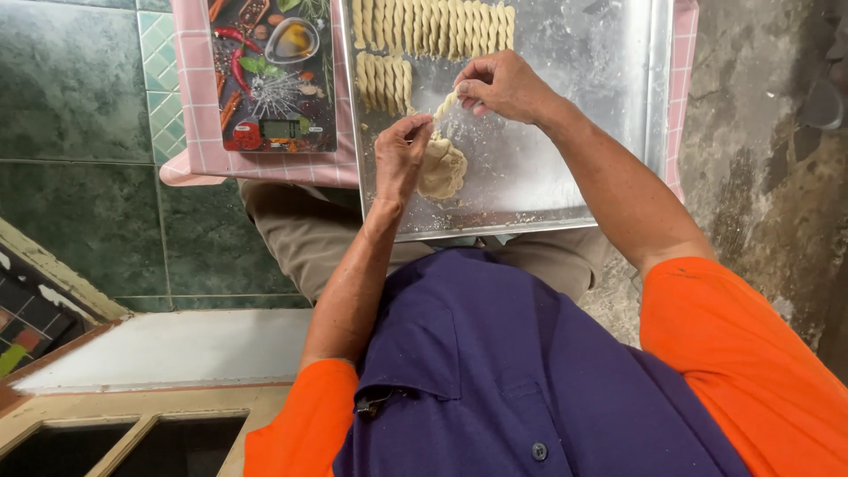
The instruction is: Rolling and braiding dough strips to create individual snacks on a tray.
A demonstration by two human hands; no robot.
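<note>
Nearest me, the left hand (pixel 399 157) pinches the low end of a short dough strand (pixel 444 106), fingers closed narrow on it just above the pale dough lump (pixel 442 168) lying on the floured metal tray (pixel 609 132). The right hand (pixel 503 87) grips the strand's upper end between thumb and fingertips. It looks to me like the twisting step; each end seems to call for turning against the other. The strand is thin, pale, faintly ropy. Beyond lie 2 rows of finished twists (pixel 433 26), and to one side a kitchen scale (pixel 274 75).
</note>
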